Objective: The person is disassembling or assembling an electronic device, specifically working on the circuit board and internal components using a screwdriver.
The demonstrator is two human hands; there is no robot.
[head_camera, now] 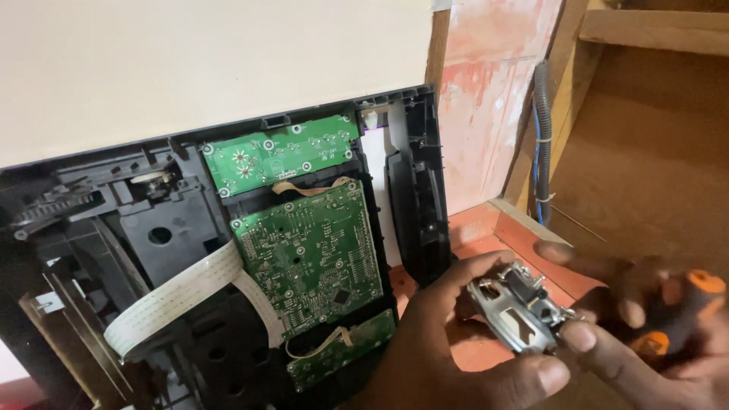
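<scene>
Metal bracket (522, 310) pinched between left hand (456, 342) thumb and fingers, right of green circuit board (311, 254). Right hand (645, 326) fingers curled around orange-black screwdriver (680, 311), fingertip touching bracket.

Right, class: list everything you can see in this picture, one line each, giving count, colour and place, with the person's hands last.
Opened black plastic device chassis: one, black, left.
Green circuit boards: three, green, centre, stacked top to bottom.
White flat ribbon cable: one, white, lower left.
Silver metal bracket part: one, silver, lower right, held.
Orange-and-black screwdriver handle: one, far right.
Blue corrugated cable: one, upper right.
Left hand: holds bracket.
Right hand: holds screwdriver, touches bracket.
</scene>
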